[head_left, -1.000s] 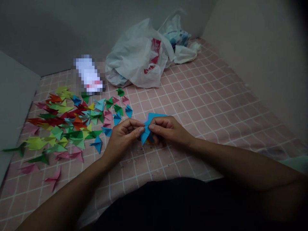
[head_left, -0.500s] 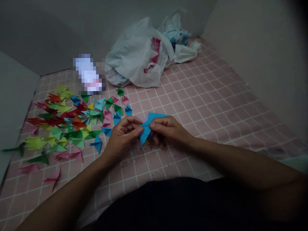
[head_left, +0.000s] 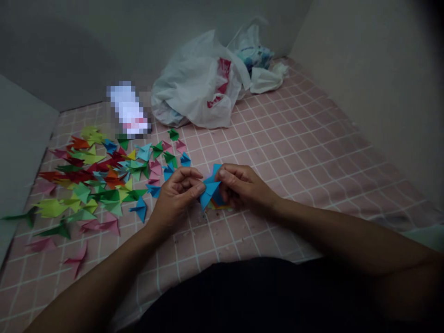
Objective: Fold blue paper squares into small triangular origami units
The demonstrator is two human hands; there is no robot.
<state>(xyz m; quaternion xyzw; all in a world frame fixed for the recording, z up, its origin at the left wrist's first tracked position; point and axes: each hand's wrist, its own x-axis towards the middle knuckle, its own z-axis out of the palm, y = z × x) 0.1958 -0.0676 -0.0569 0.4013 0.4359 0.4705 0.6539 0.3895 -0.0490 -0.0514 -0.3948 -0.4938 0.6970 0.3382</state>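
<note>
Between my two hands is a small piece of blue origami paper point(head_left: 209, 190), folded to a point that hangs downward. My left hand point(head_left: 178, 187) pinches its left side between thumb and fingers. On the upper right, my right hand point(head_left: 244, 185) is closed with the thumb against the paper's edge; its other fingers curl underneath, partly hidden. Beneath the hands lies a stack of coloured paper sheets point(head_left: 220, 201), blue on top with yellow and orange edges showing, mostly covered by my right hand.
Many folded paper cranes point(head_left: 111, 196) in several colours spread over the left of the pink checked cloth point(head_left: 294, 152). Behind them lies a lit phone point(head_left: 128, 108), its screen blurred out. White plastic bags point(head_left: 194, 83) and a blue-patterned packet point(head_left: 256, 58) stand against the back wall.
My right thumb has shifted up along the folded blue paper, and a pointed flap now shows where it pressed. My left hand keeps its pinch in nearly the same place.
</note>
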